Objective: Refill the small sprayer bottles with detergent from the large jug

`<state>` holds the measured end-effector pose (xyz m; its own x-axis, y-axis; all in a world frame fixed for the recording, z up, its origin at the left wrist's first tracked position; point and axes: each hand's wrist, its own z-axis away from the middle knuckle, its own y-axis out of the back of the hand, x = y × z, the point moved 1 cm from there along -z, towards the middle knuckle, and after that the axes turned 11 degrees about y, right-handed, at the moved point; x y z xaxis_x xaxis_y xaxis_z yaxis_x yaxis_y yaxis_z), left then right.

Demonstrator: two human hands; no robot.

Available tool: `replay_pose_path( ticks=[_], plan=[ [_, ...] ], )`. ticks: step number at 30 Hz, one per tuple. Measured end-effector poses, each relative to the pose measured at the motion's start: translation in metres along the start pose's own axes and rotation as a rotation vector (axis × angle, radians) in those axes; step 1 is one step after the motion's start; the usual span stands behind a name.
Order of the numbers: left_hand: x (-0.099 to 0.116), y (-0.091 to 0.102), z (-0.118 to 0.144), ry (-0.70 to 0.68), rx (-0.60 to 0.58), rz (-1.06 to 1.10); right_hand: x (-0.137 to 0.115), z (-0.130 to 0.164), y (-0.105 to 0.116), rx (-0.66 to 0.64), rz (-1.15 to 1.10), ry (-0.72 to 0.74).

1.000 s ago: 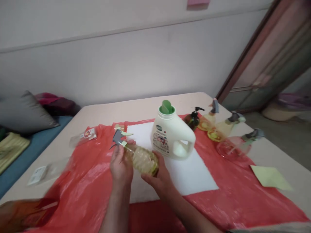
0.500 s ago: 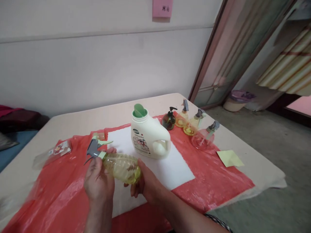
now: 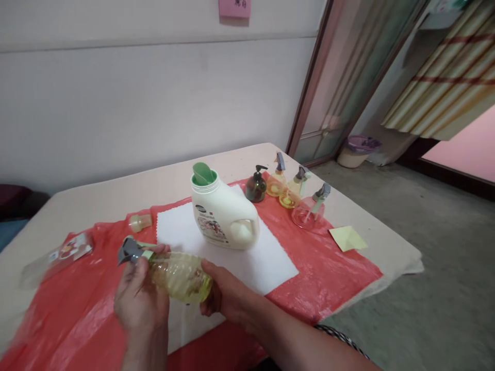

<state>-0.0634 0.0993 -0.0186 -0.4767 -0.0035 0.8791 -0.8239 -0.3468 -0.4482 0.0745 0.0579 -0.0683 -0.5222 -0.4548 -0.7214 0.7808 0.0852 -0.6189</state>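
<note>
**Yellow spray bottle held sideways over red-covered table**

Gripped in both hands: a clear yellow spray bottle (image 3: 180,274), lying on its side above a white cloth (image 3: 228,252) and a red plastic sheet (image 3: 328,263). Left hand (image 3: 141,299) clasped round the neck, just beneath the grey trigger head (image 3: 129,250); right hand (image 3: 224,296) cupped against the base. Just behind, a white detergent jug (image 3: 222,214) (green cap on top). Farther right, a dark pump bottle (image 3: 256,185) beside three more spray bottles (image 3: 296,188). Near the table's right edge, a pale green note (image 3: 347,238).
</note>
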Motion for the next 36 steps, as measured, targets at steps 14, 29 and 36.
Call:
replay_pose_path(
  ticks=[14, 29, 36],
  plan=[
    [-0.005, -0.022, 0.039, -0.194, 0.049, -0.321, -0.025, 0.023, -0.007, 0.097, 1.183, 0.733],
    [-0.006, -0.04, 0.09, -0.43, -0.287, -0.546, -0.097, 0.076, 0.047, 0.769, 1.025, 1.228],
    [-0.017, -0.046, 0.08, -0.167, -0.191, -0.493, -0.128, 0.037, 0.137, 1.059, 0.954, 1.05]
  ],
)
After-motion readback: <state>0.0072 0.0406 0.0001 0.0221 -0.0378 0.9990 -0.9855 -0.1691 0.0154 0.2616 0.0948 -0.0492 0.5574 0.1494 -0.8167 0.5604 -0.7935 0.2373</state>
